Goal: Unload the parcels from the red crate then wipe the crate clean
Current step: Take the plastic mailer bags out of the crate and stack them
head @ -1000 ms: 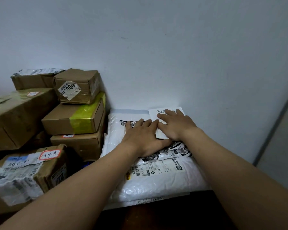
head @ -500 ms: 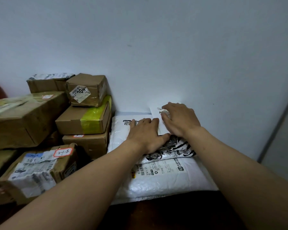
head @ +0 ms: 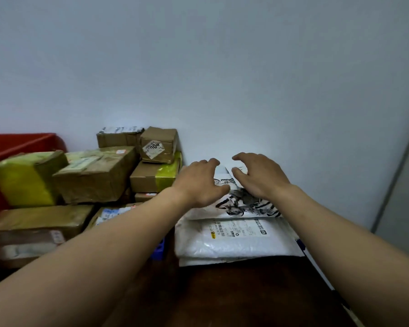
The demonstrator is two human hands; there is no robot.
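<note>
White plastic mailers [head: 234, 241] are lying stacked by the wall [head: 222, 79]. The left hand [head: 198, 182] and right hand [head: 257, 175], pressing them a moment ago, are lifting away, fingers loosely curled, empty. That parcel looks placed; the red crate [head: 21, 142] is sitting far left.

Red crate [head: 21, 142]; brown cartons [head: 97, 175], one beside it wrapped yellow [head: 24, 182]; white mailers [head: 236, 241], top one black-printed [head: 246, 204]; dark brown counter [head: 234, 296].
</note>
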